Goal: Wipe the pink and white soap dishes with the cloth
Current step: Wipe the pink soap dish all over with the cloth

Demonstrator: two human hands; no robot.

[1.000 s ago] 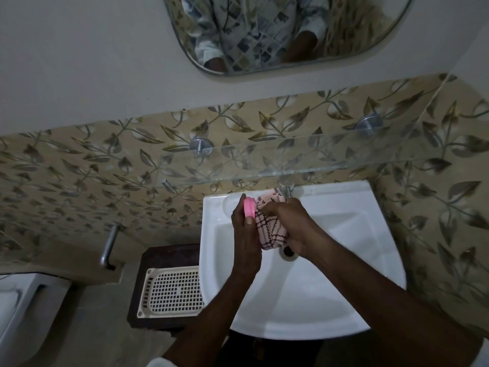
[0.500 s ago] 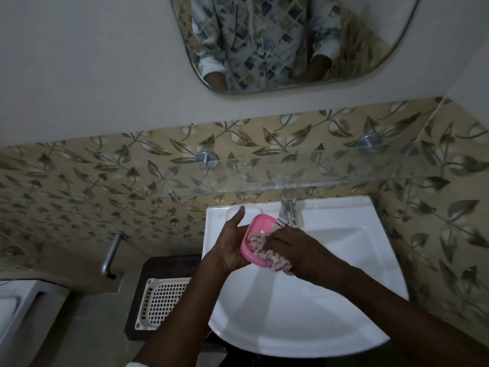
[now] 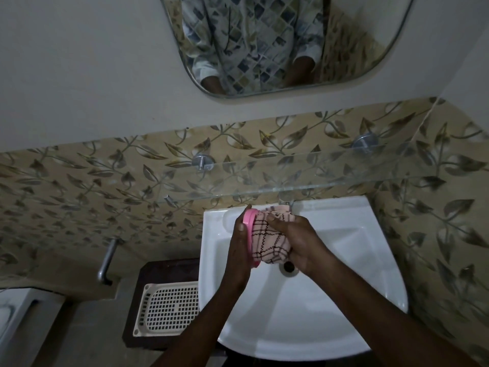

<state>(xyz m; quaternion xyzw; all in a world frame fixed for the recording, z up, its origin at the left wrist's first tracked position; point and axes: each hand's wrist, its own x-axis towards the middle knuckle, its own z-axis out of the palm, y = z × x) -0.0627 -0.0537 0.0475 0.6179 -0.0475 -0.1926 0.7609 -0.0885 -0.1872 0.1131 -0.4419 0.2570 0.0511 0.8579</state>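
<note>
Light, probably slippery pink dish (image 3: 249, 225) is gripped at its rim by left hand (image 3: 238, 251); soft cloth (image 3: 267, 242) by right hand (image 3: 301, 241)

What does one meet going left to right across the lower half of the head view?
metal bar → cream grid tray → left hand → pink soap dish → checked cloth → right hand
</note>
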